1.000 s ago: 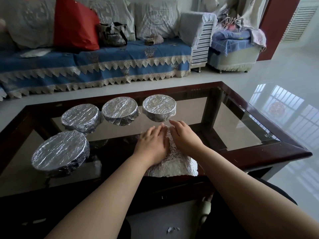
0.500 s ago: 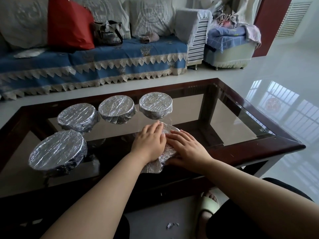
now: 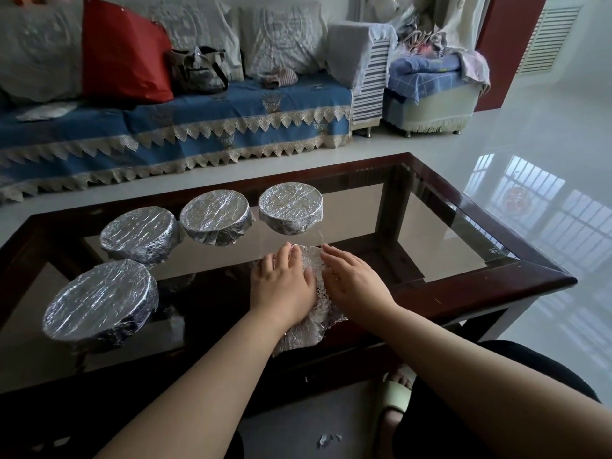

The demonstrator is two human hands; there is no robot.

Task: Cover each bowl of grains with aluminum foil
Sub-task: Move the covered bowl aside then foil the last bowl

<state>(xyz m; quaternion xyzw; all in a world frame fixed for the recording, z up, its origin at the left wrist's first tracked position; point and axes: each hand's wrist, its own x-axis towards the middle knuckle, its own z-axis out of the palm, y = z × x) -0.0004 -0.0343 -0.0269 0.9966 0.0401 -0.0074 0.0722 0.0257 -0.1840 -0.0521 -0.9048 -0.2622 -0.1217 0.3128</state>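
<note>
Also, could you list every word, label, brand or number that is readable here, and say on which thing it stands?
None can be read.
Foil-covered bowls: bare crinkled foil, no print.
Red bag on the sofa: no lettering visible.
Dark bag: patterned, any text too blurred to tell.
Pillows: embossed patterns, no words.
Table: no label visible.

1. Both bare forearms are reaching forward and converging, wrists close together.
2. The left hand (image 3: 282, 286) is lying palm down, fingers extended and together, pressing flat on the foil (image 3: 311, 321) beneath it.
3. The right hand (image 3: 354, 283) is lying just beside it, palm down and angled inward, straight fingers spread slightly, fingertips resting on the same foil.
</note>
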